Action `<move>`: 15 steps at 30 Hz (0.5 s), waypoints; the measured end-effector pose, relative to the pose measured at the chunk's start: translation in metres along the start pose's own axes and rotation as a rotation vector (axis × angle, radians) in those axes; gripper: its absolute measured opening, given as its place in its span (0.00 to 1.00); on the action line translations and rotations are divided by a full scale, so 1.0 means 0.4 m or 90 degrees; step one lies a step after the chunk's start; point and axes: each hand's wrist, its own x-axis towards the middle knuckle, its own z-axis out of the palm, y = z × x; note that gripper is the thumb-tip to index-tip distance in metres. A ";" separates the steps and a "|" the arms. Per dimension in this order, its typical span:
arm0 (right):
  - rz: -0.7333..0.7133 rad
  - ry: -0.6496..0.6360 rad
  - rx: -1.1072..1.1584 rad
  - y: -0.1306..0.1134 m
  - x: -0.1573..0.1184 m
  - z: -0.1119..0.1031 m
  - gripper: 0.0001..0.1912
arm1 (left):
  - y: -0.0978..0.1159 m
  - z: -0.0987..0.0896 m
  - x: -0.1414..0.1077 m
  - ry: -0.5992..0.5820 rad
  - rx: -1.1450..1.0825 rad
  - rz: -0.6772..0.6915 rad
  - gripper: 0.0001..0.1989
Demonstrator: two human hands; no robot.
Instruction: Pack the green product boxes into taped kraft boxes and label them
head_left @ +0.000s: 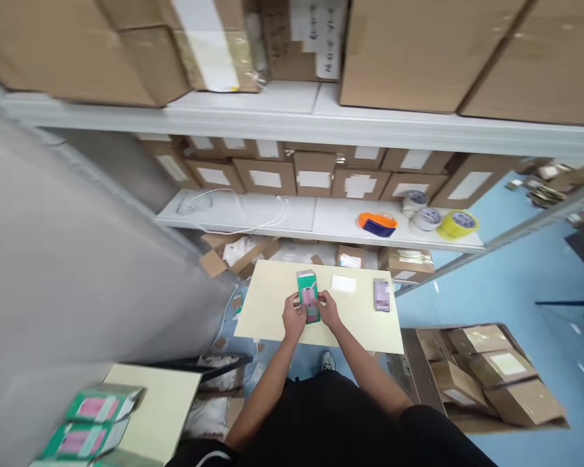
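A small green box with a pink picture [308, 285] is held over the cream table [267, 292]. My left hand [294, 316] grips its left side, fingers bent against the edge. On the right side, my right hand [328, 309] holds the same box, with fingertips on its front near the lower half. To the right of the box, a white card [343, 283] lies flat on the table. A purple item, pixelated in the view [381, 295], lies near the table's right edge.
Ahead is a shelf [296, 214] with tape rolls [425, 219], an orange and blue tape tool [377, 224] and a white cable. Cartons [501, 370] stand in a large box at right. More green boxes [90, 421] sit on a side table at lower left.
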 end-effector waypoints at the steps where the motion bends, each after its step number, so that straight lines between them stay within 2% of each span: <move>1: 0.008 0.021 0.004 0.007 0.002 -0.026 0.13 | 0.015 0.021 0.007 -0.018 0.017 -0.001 0.20; 4: 0.025 0.057 0.038 0.032 0.005 -0.071 0.13 | 0.039 0.052 0.042 -0.102 0.057 0.009 0.20; 7: 0.030 0.067 0.085 0.057 0.015 -0.069 0.12 | 0.032 0.042 0.097 -0.193 0.056 0.027 0.19; 10: 0.031 0.072 0.123 0.077 0.037 -0.029 0.14 | 0.003 0.008 0.159 -0.235 0.012 0.037 0.30; 13: 0.045 0.072 0.113 0.095 0.060 0.035 0.24 | -0.036 -0.027 0.216 -0.298 -0.017 0.039 0.44; 15: 0.066 0.079 0.070 0.106 0.070 0.082 0.30 | -0.066 -0.043 0.246 -0.351 0.014 0.053 0.45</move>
